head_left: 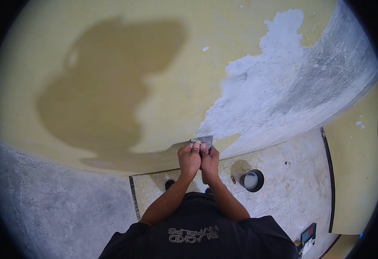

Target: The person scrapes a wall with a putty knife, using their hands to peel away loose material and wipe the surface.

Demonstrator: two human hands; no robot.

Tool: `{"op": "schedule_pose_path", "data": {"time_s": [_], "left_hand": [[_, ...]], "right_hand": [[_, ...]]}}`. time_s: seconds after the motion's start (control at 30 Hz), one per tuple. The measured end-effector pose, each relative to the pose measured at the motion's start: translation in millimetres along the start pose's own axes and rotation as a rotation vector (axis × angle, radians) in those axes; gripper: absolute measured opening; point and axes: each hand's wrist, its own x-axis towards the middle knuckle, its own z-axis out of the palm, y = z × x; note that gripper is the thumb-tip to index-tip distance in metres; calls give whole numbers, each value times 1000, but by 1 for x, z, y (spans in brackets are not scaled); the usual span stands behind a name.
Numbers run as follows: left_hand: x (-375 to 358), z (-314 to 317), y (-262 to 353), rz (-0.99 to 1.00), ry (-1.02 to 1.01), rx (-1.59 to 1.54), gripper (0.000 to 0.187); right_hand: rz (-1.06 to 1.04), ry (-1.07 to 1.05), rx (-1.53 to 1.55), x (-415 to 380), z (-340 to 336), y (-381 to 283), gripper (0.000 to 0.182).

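Note:
Both hands are together at the lower part of a yellow painted wall [171, 99]. My left hand [189, 159] and my right hand [209, 162] are closed side by side around a scraper, whose handle is hidden by the fingers. The scraper's flat grey metal blade [206, 139] shows above the thumbs, against the wall. Pale paint crumbs lie on the blade near my left thumb. Right of the blade, the paint is off in a large ragged patch of bare whitish-grey plaster [258, 95].
A dark bucket [252, 180] holding whitish liquid stands on the spattered tiled floor [279, 190], right of my hands. Small items lie at the lower right near a red-and-dark box [308, 233]. Another bare grey wall surface [59, 203] is at the left.

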Motion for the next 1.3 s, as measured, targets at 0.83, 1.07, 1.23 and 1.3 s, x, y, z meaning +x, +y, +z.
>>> {"op": "schedule_pose_path", "data": {"time_s": [0.83,1.07,1.23,1.3], "left_hand": [[0,10,-38,-48,6,-272,31],[3,10,-51,62,53,-153,29],[-4,2,-25,-28,22,-136,26],[-4,2,-23,-52,3,-51,25]], "right_hand": [[-254,134,-293,15,-6,44,33],[-50,87,-127,9,-2,46,31],[-11,28,46,3,2,29,32],[76,-3,164,3,3,32,34]]}}
